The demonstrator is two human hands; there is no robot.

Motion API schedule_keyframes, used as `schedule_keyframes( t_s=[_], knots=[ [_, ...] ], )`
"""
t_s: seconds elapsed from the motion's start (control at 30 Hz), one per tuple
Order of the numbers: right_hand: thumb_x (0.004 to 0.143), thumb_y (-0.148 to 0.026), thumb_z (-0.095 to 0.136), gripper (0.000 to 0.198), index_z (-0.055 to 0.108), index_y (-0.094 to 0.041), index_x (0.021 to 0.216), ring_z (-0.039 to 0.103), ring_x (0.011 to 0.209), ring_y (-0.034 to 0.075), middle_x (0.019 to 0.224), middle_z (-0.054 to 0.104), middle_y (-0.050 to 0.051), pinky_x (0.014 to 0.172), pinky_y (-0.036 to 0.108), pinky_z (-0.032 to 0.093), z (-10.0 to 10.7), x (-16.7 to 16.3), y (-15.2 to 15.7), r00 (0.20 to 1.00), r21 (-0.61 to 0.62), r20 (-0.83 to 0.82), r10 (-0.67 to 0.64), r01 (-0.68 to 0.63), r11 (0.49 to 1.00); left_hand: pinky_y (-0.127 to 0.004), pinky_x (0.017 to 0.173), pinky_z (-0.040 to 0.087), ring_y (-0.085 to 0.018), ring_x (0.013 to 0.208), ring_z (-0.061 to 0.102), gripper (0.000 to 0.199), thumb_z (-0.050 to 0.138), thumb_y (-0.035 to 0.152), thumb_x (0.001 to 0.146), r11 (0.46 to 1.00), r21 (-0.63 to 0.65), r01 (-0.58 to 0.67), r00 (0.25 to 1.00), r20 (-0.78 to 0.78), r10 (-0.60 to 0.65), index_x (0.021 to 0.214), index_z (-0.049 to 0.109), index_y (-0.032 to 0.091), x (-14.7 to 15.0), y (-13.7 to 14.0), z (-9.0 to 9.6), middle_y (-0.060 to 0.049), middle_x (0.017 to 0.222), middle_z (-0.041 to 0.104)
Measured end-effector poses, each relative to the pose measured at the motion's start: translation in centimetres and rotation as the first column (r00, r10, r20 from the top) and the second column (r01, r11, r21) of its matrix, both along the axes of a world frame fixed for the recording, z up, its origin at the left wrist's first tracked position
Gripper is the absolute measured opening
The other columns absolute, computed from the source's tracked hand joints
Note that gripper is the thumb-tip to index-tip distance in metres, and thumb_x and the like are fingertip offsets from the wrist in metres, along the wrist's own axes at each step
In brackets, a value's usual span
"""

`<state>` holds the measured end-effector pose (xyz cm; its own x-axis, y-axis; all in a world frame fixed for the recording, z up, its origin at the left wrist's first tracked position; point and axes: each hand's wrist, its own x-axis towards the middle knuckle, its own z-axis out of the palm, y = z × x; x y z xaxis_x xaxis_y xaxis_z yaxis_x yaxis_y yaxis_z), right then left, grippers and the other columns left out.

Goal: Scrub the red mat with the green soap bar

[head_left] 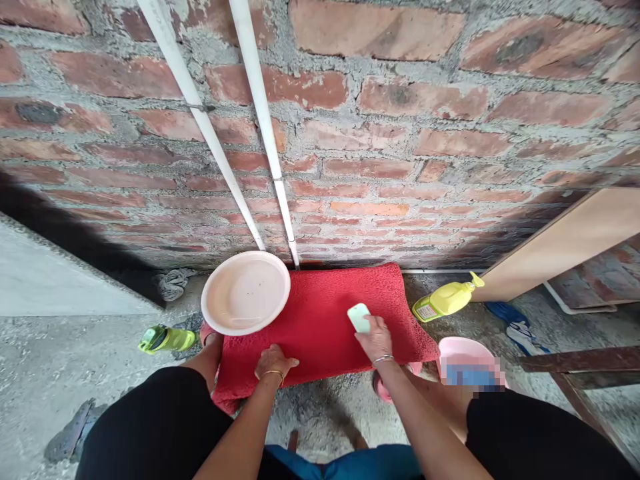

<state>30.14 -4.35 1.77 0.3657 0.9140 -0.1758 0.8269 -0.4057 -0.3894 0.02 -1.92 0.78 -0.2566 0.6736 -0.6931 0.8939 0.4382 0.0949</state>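
Observation:
A thick red towel-like mat point(345, 307) lies spread in front of me, its near edge hanging down. My left hand point(274, 362) presses on its near left part, thumb held away from the fingers, which lie on the fabric. In my right hand point(376, 340) is a pale green rounded block point(359, 318), flat and about palm-sized; I cannot make out whether it is soap or a brush. The block touches the mat right of its middle. A pale pink basin point(246, 293) rests on the mat's left end, with what looks like shallow water inside.
Right of the mat stands a yellow pump bottle point(444, 300), and nearer me a pink bucket point(465, 345) with something blue inside. On the left are a green bottle point(167, 339) and a grey rag point(173, 283). White pipes point(260, 107) run down the brick wall point(370, 133).

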Motion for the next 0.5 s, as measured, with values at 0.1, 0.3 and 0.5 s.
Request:
schedule_keyframes(
  t_s=[0.1,0.3,0.5],
  knots=[
    [0.071,-0.028,0.066,0.050,0.058,-0.025,0.120,0.052,0.108,0.025,0.124,0.054,0.007,0.093,0.035,0.036,0.8,-6.7,2.5,0.951,-0.105,-0.013,0.307,-0.307,0.946,-0.042,0.087,0.052,-0.035,0.115,0.059,0.069,0.076,0.053,0.062,1.000,-0.009,-0.011,1.000,-0.008,0.011,0.116,0.058,0.015,0.2,0.2,0.0,-0.021,0.127,0.059],
    [0.072,-0.022,0.063,0.049,0.058,-0.027,0.121,0.051,0.108,0.024,0.123,0.053,0.007,0.094,0.037,0.034,1.3,-8.9,5.1,0.871,-0.202,0.014,0.491,-0.478,0.855,-0.043,0.085,0.053,-0.035,0.113,0.060,0.074,0.081,0.051,0.057,0.998,-0.041,-0.051,0.999,-0.009,0.051,0.117,0.059,0.014,0.5,0.6,0.0,-0.021,0.128,0.058],
    [0.069,-0.029,0.070,0.054,0.058,-0.025,0.122,0.058,0.099,0.020,0.118,0.054,0.005,0.090,0.031,0.043,0.2,3.3,4.0,1.000,-0.163,-0.016,0.019,-0.021,0.986,-0.045,0.081,0.053,-0.037,0.112,0.060,0.076,0.084,0.047,0.053,0.994,-0.056,-0.091,0.996,0.015,0.092,0.117,0.060,0.013,0.5,0.7,-0.3,-0.023,0.128,0.058]
  ],
)
